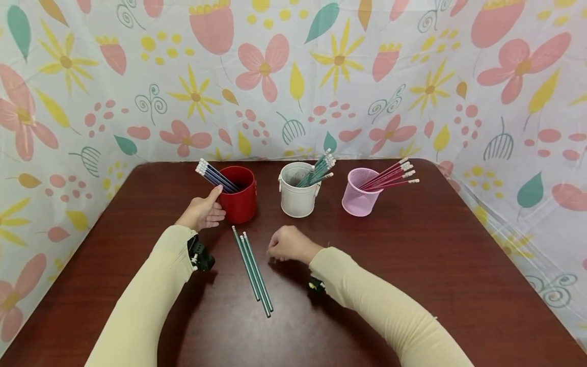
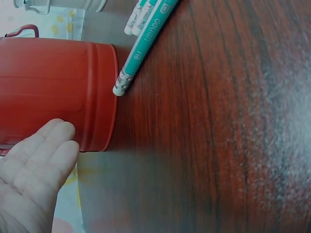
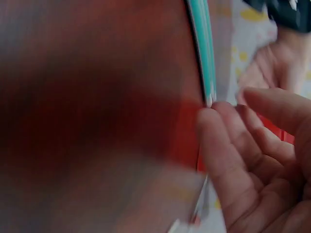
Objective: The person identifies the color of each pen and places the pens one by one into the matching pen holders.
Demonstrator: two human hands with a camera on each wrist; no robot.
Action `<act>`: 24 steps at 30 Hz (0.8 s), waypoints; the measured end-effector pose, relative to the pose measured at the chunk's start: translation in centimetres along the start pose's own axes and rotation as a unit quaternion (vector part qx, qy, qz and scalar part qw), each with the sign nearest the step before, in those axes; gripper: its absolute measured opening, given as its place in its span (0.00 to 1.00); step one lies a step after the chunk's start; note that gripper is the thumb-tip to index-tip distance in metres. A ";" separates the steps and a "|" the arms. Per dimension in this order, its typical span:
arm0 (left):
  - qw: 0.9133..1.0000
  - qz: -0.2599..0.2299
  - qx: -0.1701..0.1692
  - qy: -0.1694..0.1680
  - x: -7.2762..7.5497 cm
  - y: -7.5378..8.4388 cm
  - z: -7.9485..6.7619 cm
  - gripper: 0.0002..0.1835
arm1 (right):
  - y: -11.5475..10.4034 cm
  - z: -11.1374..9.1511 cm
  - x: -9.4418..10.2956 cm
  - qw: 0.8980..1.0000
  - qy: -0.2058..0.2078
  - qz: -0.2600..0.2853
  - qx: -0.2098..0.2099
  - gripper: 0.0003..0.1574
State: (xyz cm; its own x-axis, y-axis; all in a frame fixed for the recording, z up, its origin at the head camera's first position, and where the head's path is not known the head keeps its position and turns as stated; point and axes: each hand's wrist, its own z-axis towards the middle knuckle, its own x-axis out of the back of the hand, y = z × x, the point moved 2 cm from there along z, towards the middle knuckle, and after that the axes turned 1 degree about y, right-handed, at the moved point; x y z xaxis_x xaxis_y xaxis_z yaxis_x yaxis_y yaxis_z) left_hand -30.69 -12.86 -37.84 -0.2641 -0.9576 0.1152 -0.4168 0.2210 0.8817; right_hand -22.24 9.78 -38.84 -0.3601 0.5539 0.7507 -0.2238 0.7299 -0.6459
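Observation:
Beside the red bucket (image 1: 240, 204), my left hand (image 1: 204, 210) has its thumb up near the rim, close to the dark blue pencils (image 1: 220, 177) leaning inside. Its other fingers (image 2: 53, 141) lie fairly straight along the bucket's side; whether they press on it, I cannot tell. Three green pencils (image 1: 252, 270) with white erasers lie on the table between my hands. Just right of them, my right hand (image 1: 291, 244) hovers low over the table. Its fingers are loosely bent, with the thumb apart and nothing seen between them in the right wrist view.
A white bucket (image 1: 298, 201) holding green pencils (image 1: 316, 171) stands at the back centre. Right of it is a pink mesh cup (image 1: 357, 199) with dark pink pencils (image 1: 387, 176). A flower-patterned cloth (image 1: 339, 102) hangs behind the brown table (image 1: 435, 270).

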 end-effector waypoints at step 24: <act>1.000 0.007 -0.004 0.000 -0.1 -0.1 -0.1 0.48 | -1.0 2.7 -3.4 0.987 -0.083 -0.056 -0.122 0.25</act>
State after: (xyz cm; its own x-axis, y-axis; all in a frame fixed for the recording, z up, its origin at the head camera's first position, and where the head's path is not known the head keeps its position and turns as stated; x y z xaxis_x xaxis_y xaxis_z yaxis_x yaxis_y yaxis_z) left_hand -30.59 -12.80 -37.89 -0.2690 -0.9547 0.1272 -0.4058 0.2321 0.8840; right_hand -23.27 6.03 -41.13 -0.4939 0.4064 0.7687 -0.0519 0.8687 -0.4927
